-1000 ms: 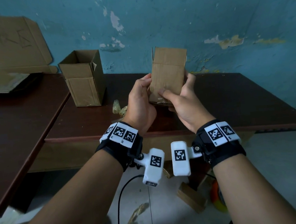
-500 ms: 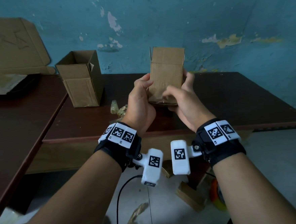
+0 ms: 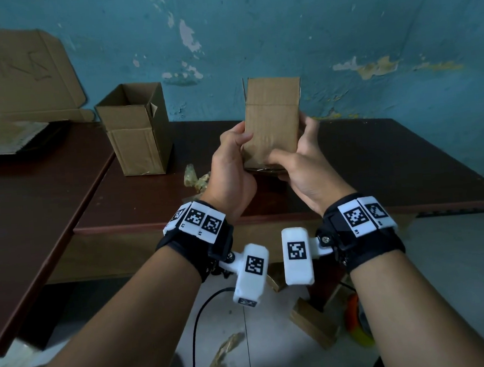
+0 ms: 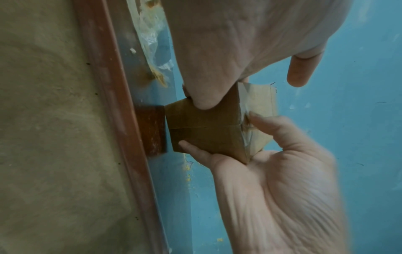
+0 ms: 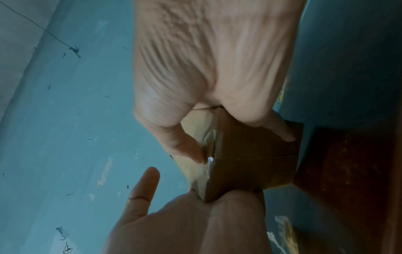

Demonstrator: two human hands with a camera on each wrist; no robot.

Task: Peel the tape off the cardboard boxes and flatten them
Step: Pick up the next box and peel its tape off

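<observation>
A small brown cardboard box (image 3: pixel 272 124) is held upright above the dark table (image 3: pixel 376 159), its top flaps raised. My left hand (image 3: pixel 233 158) grips its left side, thumb on the front face. My right hand (image 3: pixel 299 165) holds the right side and underside, and its thumb lies across the front's lower edge. In the left wrist view the box (image 4: pixel 206 130) shows clear tape (image 4: pixel 254 106) running over its bottom edge, with the right thumb's tip (image 4: pixel 259 118) on it. The right wrist view shows that thumb (image 5: pixel 189 149) pressed against the shiny tape (image 5: pixel 210 137).
A second open box (image 3: pixel 137 130) stands on the table at the left. Crumpled peeled tape (image 3: pixel 196 179) lies just left of my left hand. Flattened cardboard (image 3: pixel 21 75) leans on the blue wall at the far left. More scraps lie on the floor (image 3: pixel 227 353).
The box has been turned from a slight tilt to upright. My right thumb has slid down to the front's lower edge. Both hands keep their hold.
</observation>
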